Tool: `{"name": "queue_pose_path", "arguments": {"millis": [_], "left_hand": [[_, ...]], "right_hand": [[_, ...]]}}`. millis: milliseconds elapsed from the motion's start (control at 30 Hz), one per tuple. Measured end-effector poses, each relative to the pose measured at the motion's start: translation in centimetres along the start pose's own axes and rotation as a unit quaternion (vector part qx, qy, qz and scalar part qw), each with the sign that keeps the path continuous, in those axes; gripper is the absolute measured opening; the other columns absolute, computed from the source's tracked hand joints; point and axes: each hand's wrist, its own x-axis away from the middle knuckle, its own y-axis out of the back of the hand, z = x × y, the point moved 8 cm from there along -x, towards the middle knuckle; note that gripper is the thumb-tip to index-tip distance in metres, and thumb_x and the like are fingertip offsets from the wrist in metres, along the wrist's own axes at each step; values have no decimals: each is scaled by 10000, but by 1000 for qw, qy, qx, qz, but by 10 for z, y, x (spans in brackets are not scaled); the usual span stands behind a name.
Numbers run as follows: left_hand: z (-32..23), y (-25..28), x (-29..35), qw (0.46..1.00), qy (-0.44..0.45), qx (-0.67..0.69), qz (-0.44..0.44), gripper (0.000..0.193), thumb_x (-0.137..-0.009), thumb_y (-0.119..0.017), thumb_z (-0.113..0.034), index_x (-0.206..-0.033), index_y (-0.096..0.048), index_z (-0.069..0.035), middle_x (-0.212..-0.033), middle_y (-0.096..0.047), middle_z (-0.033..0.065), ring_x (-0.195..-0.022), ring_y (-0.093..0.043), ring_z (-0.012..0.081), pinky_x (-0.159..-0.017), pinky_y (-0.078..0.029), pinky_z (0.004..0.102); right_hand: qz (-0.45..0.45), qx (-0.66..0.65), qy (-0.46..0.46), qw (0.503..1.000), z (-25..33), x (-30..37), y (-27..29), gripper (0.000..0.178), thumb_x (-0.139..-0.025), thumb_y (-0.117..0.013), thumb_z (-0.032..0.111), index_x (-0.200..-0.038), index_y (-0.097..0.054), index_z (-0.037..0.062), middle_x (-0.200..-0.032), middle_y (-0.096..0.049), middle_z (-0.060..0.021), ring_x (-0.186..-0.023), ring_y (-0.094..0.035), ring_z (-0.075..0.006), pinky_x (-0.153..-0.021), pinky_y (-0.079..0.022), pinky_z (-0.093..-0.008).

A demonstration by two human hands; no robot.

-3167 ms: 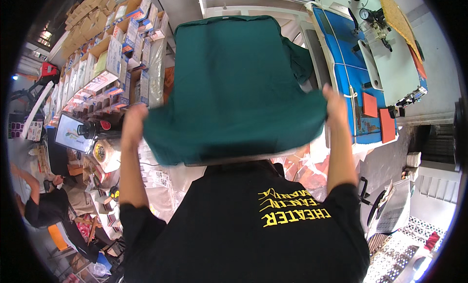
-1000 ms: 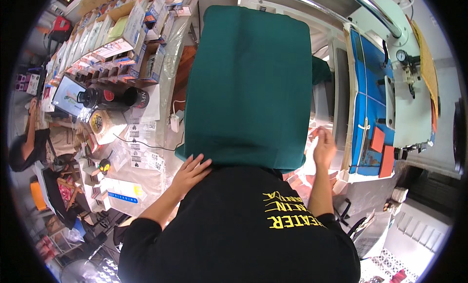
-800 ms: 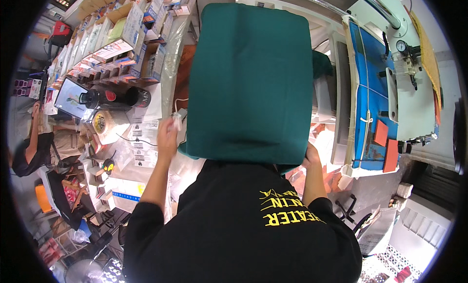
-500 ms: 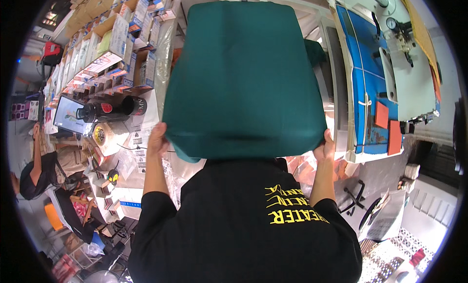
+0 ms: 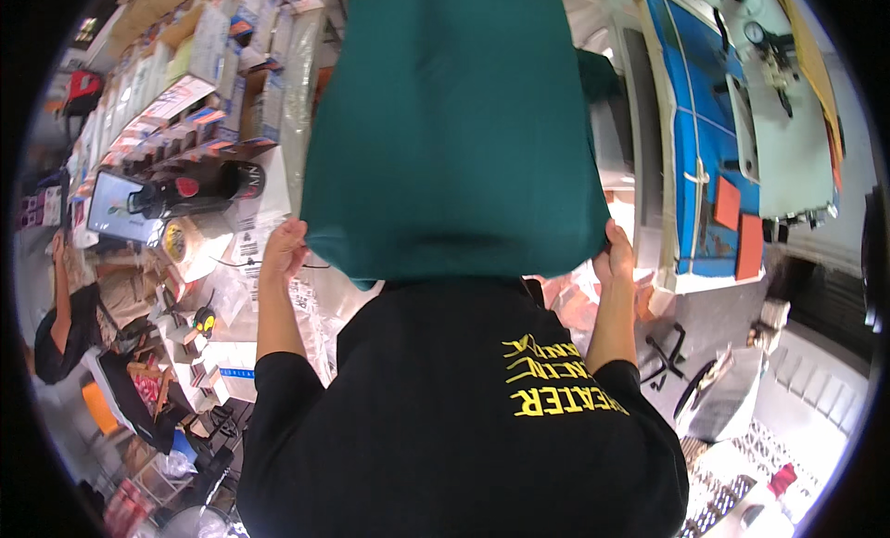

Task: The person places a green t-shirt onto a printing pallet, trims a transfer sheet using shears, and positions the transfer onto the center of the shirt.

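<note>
Cloth [image 5: 454, 139], dark green, spread smooth, held at near left corner by left hand [image 5: 288, 247], near right corner by right hand [image 5: 615, 254].

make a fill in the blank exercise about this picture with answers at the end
1. The left hand and right hand hold the dark ____ cloth at its edges.
2. The black shirt carries ____ lettering.
3. The white cord is tied over a ____ surface.
Answers: green; yellow; blue
</note>
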Motion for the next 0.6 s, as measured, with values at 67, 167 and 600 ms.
{"name": "queue_pose_path", "arguments": {"millis": [67,167,600], "left_hand": [[3,-9,-1,1000,-16,15,-8,194,-926,-675,-220,-1018,-605,-63,-922,-694,37,-781,-666,125,-733,-542,261],[6,-7,5,998,7,51,28,226,-931,-664,-214,-1071,-598,-50,-1032,-684,52,-872,-656,147,-806,-535,298],[-3,-4,0,943,-161,-195,-215,286,-997,-562,-258,-1120,-586,-1,-1042,-657,82,-975,-599,170,-907,-467,294]], "right_hand": [[-14,-34,-4,999,3,-1,4,422,-1035,-452,309,-1279,-539,-25,-1309,-581,-152,-1190,-545,-270,-1053,-404,-418],[4,-34,4,999,4,-3,0,413,-1040,-443,279,-1270,-533,-52,-1297,-584,-159,-1176,-558,-267,-1050,-413,-400],[-186,508,208,815,24,-14,59,357,-1012,-470,250,-1176,-626,-25,-1118,-655,-120,-996,-610,-212,-905,-474,-337]]}}
